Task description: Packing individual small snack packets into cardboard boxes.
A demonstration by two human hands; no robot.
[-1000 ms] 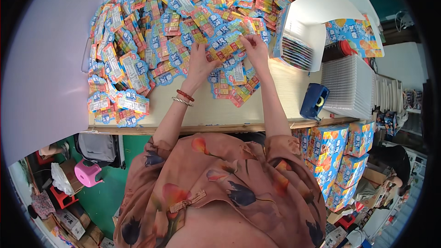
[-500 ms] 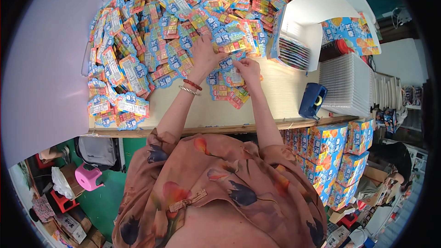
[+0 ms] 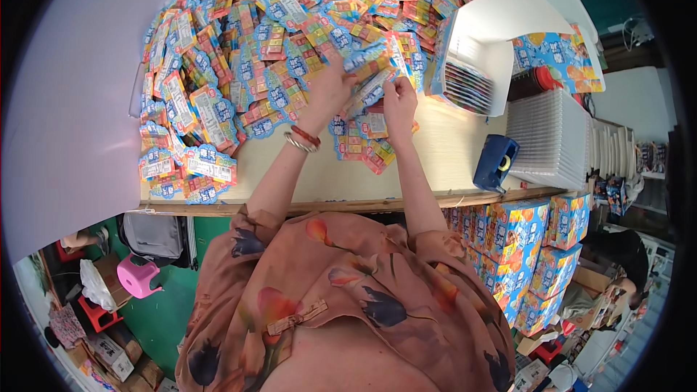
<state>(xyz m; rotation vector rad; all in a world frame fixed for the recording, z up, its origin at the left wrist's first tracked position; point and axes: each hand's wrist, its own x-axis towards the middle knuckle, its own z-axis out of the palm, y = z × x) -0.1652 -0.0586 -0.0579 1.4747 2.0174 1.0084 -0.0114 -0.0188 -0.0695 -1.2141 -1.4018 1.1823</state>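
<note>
A big heap of small colourful blister-card packs [image 3: 276,36] covers most of the pale wooden table [image 3: 319,181]. My left hand [image 3: 328,91], with bracelets at the wrist, rests on the near edge of the heap and grips a blue-and-white card pack [image 3: 367,88]. My right hand [image 3: 398,101] is close beside it and pinches the same bunch of packs from the right. A few loose packs [image 3: 361,144] lie on the table just below both hands.
An open white carton [image 3: 501,36] with stacked cards inside stands at the right. A blue tape dispenser [image 3: 496,162] and a stack of clear trays [image 3: 552,138] sit near the table's right edge. Printed boxes [image 3: 534,247] pile below; a pink stool [image 3: 138,276] stands on the green floor.
Both hands have drawn together and slightly toward me, from spread over the heap to holding packs between them at its near edge.
</note>
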